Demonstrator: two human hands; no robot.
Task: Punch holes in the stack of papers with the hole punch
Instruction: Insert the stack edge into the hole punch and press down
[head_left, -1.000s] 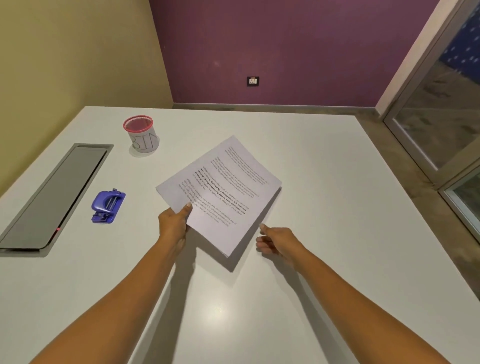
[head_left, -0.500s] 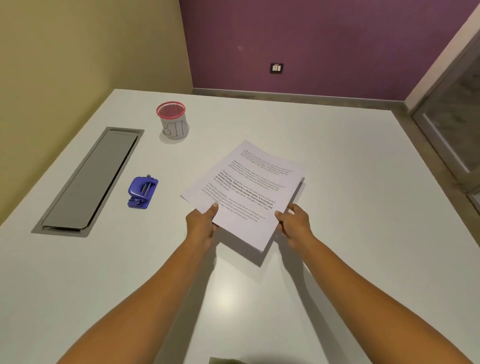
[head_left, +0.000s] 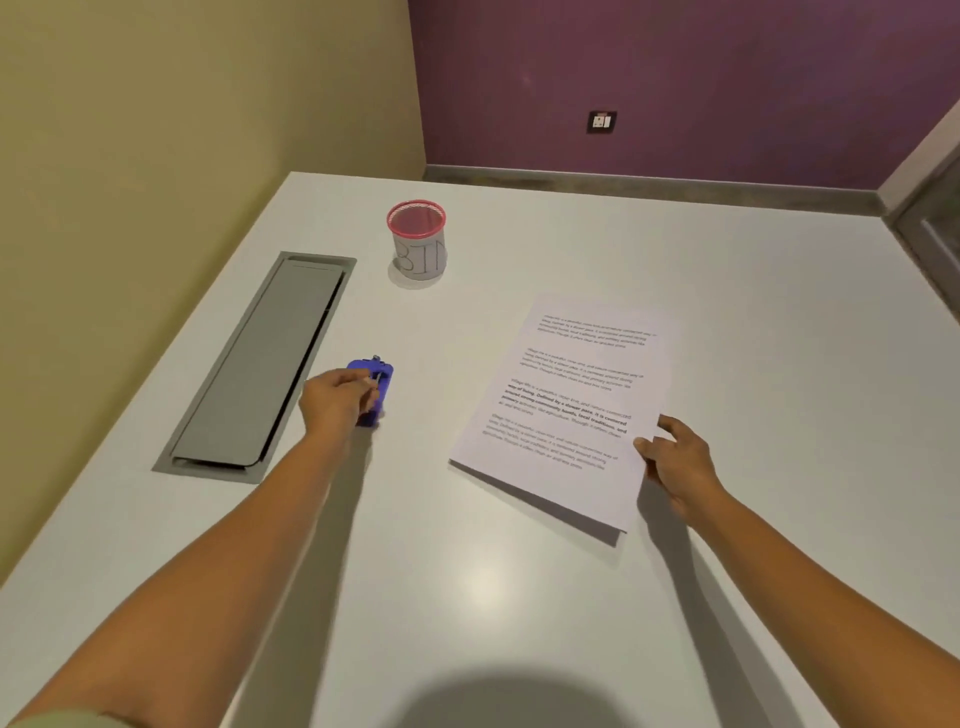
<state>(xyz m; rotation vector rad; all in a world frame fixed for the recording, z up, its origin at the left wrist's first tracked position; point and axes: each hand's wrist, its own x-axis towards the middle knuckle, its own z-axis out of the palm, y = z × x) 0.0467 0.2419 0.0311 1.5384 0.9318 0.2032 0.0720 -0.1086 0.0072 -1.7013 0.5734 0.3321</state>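
From my feed I see a large white table (head_left: 727, 270) filling most of the view, its glossy top catching a soft overhead glare near the lower middle. A long grey cable-tray lid (head_left: 260, 364) sits recessed into the table at the left. Behind it, an olive-yellow wall (head_left: 182, 104) meets a purple wall (head_left: 675, 78) in the corner. The purple wall carries a small dark wall socket (head_left: 601, 122) and a grey skirting board (head_left: 649, 188). At the far right I glimpse a grey door frame (head_left: 930, 228).

On bench (head_left: 727, 312): hole punch (head_left: 382, 376) left of paper stack (head_left: 571, 405); bin cup (head_left: 417, 244) behind; cable hatch (head_left: 260, 364) far left
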